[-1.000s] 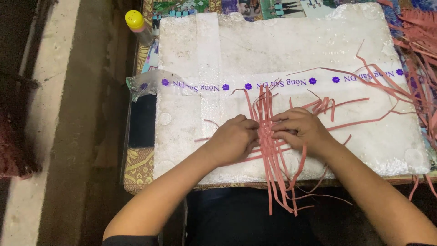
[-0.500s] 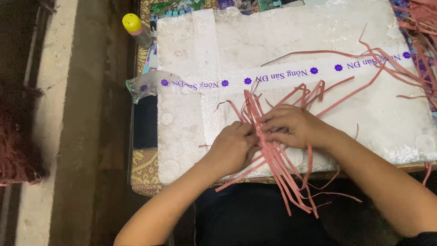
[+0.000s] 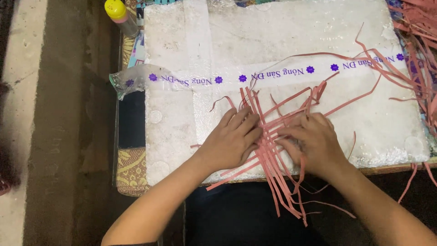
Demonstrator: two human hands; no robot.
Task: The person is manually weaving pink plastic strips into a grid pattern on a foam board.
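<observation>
At the far left runs a bare concrete floor [image 3: 59, 136], dim and brownish, with a paler strip along its edge. Beside it stands a small bottle with a yellow cap [image 3: 119, 13], just off the top left corner of the surface [image 3: 182, 36], a white foam-like board wrapped in clear film. A patterned woven mat [image 3: 132, 171] shows beneath the board's left edge. A band of clear tape with purple print [image 3: 205, 78] crosses the board from left to right, its loose end sticking out past the left side.

The left hand [image 3: 234, 139] lies nearly flat, fingers stretched out and close together, pressing down on the pink strips [image 3: 273, 150] where they cross near the board's front edge. The right hand [image 3: 314, 143], just beside it and not touching it, has its fingers curled down onto the same crossing strips; whether it pinches one cannot be told. The strips fan upward over the board and hang down past its front edge. At the far right lies a loose heap of more pink strips [image 3: 421, 32].
</observation>
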